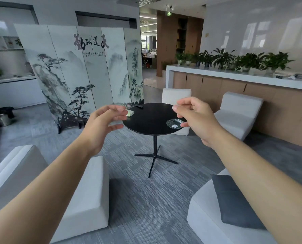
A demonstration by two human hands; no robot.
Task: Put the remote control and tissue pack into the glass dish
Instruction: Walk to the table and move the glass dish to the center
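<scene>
Nearest the camera, two bare forearms reach forward; the left hand [103, 121] and the right hand [195, 115] are raised with fingers loosely curled, both empty. Beyond them stands one round black desk [150, 118] carrying three things: one glass dish [175, 123] at its near right edge, one white tissue pack [129, 113] at its left edge, and one dark remote control [139, 106] farther back. Behind, a folding screen [87, 67] bears large brushed Chinese characters.
</scene>
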